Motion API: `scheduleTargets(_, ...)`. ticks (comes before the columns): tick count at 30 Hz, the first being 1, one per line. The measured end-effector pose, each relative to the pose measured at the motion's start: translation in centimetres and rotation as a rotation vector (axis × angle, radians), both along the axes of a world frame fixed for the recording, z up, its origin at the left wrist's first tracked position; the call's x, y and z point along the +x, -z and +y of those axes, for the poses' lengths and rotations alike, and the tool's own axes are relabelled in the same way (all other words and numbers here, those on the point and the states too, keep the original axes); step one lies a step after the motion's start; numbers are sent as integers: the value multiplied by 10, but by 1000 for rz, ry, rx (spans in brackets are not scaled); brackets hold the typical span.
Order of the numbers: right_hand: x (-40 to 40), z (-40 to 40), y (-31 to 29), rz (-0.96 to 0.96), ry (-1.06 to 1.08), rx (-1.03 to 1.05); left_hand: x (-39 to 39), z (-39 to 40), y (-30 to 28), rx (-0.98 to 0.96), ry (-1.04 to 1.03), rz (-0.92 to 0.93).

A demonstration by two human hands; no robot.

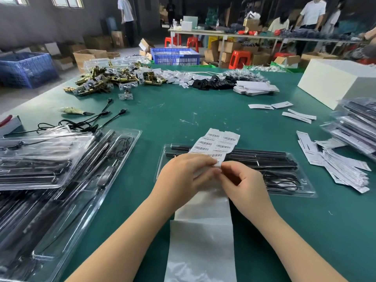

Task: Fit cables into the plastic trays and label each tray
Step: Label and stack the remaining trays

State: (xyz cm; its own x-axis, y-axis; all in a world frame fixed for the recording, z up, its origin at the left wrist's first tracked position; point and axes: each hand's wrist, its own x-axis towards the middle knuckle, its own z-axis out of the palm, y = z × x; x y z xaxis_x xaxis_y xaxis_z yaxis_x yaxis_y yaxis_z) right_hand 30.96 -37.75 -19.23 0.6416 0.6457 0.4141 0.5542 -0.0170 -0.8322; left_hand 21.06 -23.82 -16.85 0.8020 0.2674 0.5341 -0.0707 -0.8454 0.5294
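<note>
On the green surface (183, 110) a clear plastic tray (301, 187) of black cables lies before me. Above it, my left hand (183, 176) grips the barcode label strip (213, 145), while my right hand (244, 182) pinches one label's corner.

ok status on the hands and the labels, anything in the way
Left hand holds the label strip; right hand pinches its lower edge. Filled tray beneath, not yet labelled. Nothing blocking.

both hands pinching label strip (213, 146) over a clear tray (293, 180) of black cables, left hand (183, 174) holding strip, right hand (242, 180) picking at its lower edge, green table (183, 110), tray stack (50, 169) at left
</note>
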Motion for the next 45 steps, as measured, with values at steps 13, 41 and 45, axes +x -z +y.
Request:
scheduleTargets(13, 1, 2, 3, -66, -21, -21, -3, -3, -4, 22, -64, 46)
scheduleTargets(41, -1, -1, -4, -51, 12, -53, 0, 2, 1, -106, -24, 77)
scheduleTargets(45, -1, -2, -4, -71, -4, -100, 1, 3, 4, -126, -29, 42)
